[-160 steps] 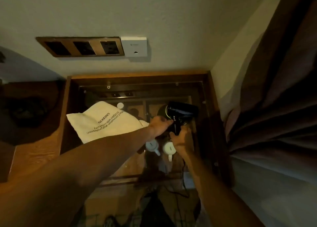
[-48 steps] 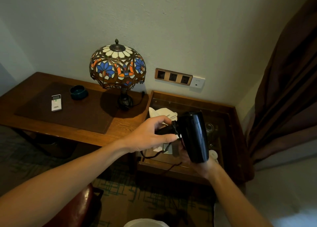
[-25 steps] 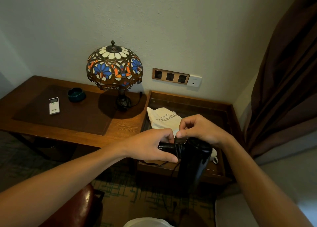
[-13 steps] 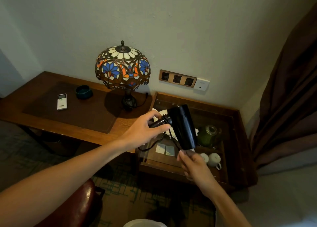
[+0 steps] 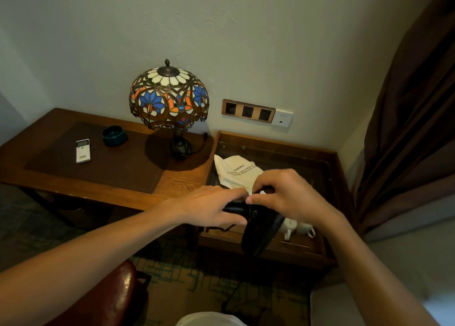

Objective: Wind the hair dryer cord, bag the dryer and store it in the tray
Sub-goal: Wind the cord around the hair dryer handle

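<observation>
While the left hand (image 5: 211,209) grips the folded handle of the hair dryer (image 5: 258,229), its rigid black barrel hangs toward six o'clock, above the near edge of the tray (image 5: 278,142). The right hand (image 5: 289,196), at three o'clock of the left, pinches the cord (image 5: 253,213) at the handle. The dryer looks hard, smooth and moderately heavy, so the handle is the sure hold; the limp cord needs tension. The soft white bag (image 5: 237,172) lies at twelve o'clock.

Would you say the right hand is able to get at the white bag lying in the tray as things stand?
Probably yes: the right hand hovers just in front of the white bag, nothing between them, but it pinches the cord at the hair dryer.
</observation>
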